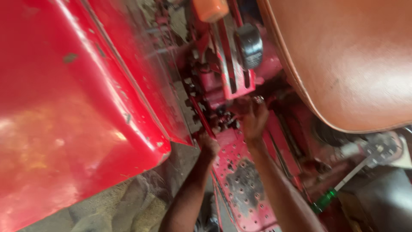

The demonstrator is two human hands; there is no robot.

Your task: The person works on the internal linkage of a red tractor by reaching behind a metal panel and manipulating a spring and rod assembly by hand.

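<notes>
Item: red tractor, viewed from above, picture blurred throughout.

Surroundings. Large glossy red fender (73, 107) fills the left half of the view, scuffed in places, its lower edge hanging over a dusty grey floor (128, 202). Brown curved seat (347, 60) fills the upper right and overhangs the machinery below it, hiding what lies beneath. Black round knob (249, 45) on a red slotted bracket (234, 73) at upper centre; orange cap or handle (210, 8) just above it at the top edge. Perforated red footplate (242, 184), worn to bare grey metal in the middle, runs down the centre between the two forearms. Screwdriver with green handle (324, 201) and long metal shaft lies to the right of the footplate, below the seat, well apart from both hands.

Hands. Left hand (209, 145) reaches up beside the fender's lower corner, fingers curled around a thin red rod (199, 114) at the footplate's upper edge; grip appears closed, though blur prevents certainty about the contact. Right hand (254, 118) reaches into the dark linkage (225, 120) below the bracket, fingertips touching a small shiny metal part (259, 99); whether the fingers pinch it or merely rest against it cannot be told.

Obstructions. Fender and seat crowd the gap from both sides; bracket sits directly above the hands.

Containers: none discernible.
</notes>
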